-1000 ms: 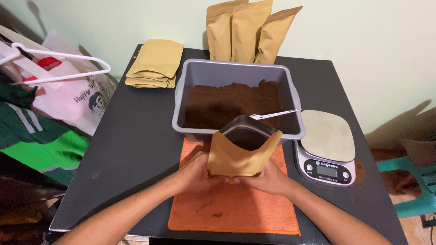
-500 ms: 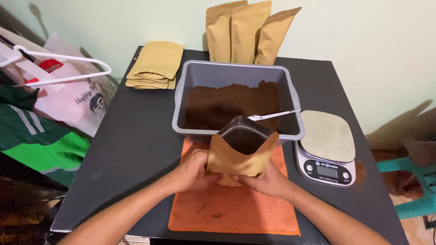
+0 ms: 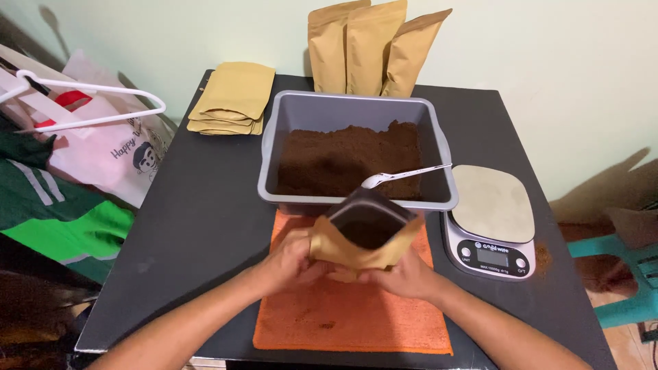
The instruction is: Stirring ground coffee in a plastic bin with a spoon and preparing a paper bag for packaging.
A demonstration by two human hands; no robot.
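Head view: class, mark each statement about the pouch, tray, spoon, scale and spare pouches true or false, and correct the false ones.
1. Both hands, left hand and right hand, hold the open pouch. True.
2. The tray is empty. False: it holds brown powder.
3. A spoon rests in the tray. True.
4. The scale carries a pouch. False: its plate is bare.
5. Flat pouches lie left of the tray. True.

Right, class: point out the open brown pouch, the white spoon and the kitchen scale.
open brown pouch (image 3: 363,248): head view, on its front wall below the mouth.
white spoon (image 3: 375,181): head view, on its bowl.
kitchen scale (image 3: 491,203): head view, on its weighing plate.
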